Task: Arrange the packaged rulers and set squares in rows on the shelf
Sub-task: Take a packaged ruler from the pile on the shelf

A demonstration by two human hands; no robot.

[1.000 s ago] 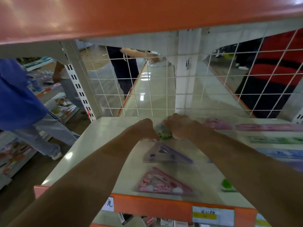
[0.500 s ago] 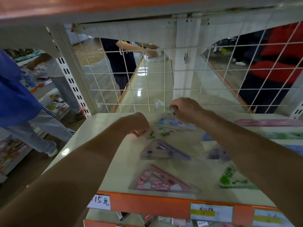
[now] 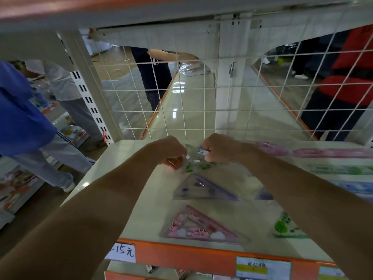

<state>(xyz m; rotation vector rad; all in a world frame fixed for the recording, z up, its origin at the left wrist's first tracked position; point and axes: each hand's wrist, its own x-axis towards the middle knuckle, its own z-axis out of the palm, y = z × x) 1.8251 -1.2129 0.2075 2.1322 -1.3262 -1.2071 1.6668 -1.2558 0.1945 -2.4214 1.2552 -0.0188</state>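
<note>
Both my hands reach to the back of the white shelf (image 3: 125, 199). My left hand (image 3: 171, 152) and my right hand (image 3: 220, 148) each pinch an end of a clear packaged set square with green print (image 3: 196, 163), low over the shelf near the wire grid. In front of it lie a purple set square (image 3: 203, 187) and a pink set square (image 3: 199, 227) in a column. A green set square (image 3: 284, 227) lies at the front right, partly under my right forearm. Packaged rulers lie in rows at the right: pink (image 3: 327, 152), green (image 3: 339, 169), blue (image 3: 355, 186).
A white wire grid (image 3: 201, 110) closes the back of the shelf; an upper shelf hangs close overhead. The orange front edge (image 3: 181, 257) carries price labels. People stand in the aisle to the left and behind the grid.
My right hand has come down from the raised position at the grid and moved left toward my left hand. The green-printed package now sits lower, bunched between both hands.
</note>
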